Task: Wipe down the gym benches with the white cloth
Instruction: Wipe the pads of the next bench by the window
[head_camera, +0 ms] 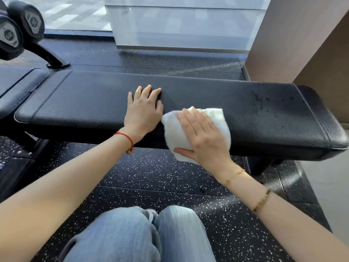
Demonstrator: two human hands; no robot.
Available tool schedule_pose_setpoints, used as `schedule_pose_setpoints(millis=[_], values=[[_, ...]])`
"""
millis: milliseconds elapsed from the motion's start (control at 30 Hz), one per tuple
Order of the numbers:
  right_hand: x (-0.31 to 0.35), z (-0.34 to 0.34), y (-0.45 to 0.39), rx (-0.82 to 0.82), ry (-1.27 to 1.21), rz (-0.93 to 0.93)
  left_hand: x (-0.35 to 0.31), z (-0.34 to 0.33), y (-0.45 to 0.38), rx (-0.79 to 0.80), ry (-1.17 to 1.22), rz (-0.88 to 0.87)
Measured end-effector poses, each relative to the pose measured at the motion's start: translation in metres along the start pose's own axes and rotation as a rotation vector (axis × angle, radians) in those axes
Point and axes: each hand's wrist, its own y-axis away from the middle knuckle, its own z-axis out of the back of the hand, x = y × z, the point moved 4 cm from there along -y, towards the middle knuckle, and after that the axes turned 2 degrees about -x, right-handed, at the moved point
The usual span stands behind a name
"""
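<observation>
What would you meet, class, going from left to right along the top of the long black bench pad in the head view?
Second black padded bench → bare left hand lying flat → white cloth pressed under the right hand → dark speckled marks on the pad → rounded right end of the long black leather-textured bench pad.

We see the white cloth [211, 118], crumpled, draped over the near edge of the black padded bench [94, 99], which runs left to right.
</observation>
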Motion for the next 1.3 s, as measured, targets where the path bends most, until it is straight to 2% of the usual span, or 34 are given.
schedule_pose_setpoints(millis=[133, 267, 400, 533, 633, 700, 833, 1100, 1167, 1300], values=[[-0.016, 0.008, 0.018, -0.073, -0.065, 0.040, 0.003, 0.002, 0.002, -0.018, 0.010, -0.017], [-0.051, 0.011, 0.050, -0.137, -0.039, -0.030, 0.001, 0.001, 0.001, -0.021, -0.007, -0.007], [-0.022, 0.003, 0.032, -0.185, 0.078, -0.043, -0.001, 0.000, 0.000, -0.010, -0.018, -0.004], [0.021, -0.007, 0.004, -0.172, 0.094, -0.025, -0.001, 0.001, 0.001, -0.007, -0.019, -0.002], [0.007, -0.004, 0.018, -0.183, 0.030, 0.015, -0.001, 0.003, 0.002, -0.009, -0.013, -0.009], [-0.023, 0.001, 0.041, -0.191, -0.009, -0.030, -0.001, 0.004, 0.002, -0.008, -0.006, -0.008], [-0.062, 0.005, 0.067, -0.170, 0.011, -0.141, -0.003, 0.004, 0.001, -0.019, -0.013, -0.011], [0.012, 0.004, 0.002, -0.014, -0.070, -0.087, -0.001, 0.002, 0.001, -0.012, 0.022, 0.008], [-0.006, 0.010, 0.013, 0.014, -0.149, -0.091, 0.000, 0.003, 0.002, -0.017, 0.013, -0.005], [-0.065, 0.018, 0.033, 0.101, -0.205, -0.268, -0.002, 0.004, 0.002, -0.023, -0.003, -0.008]])
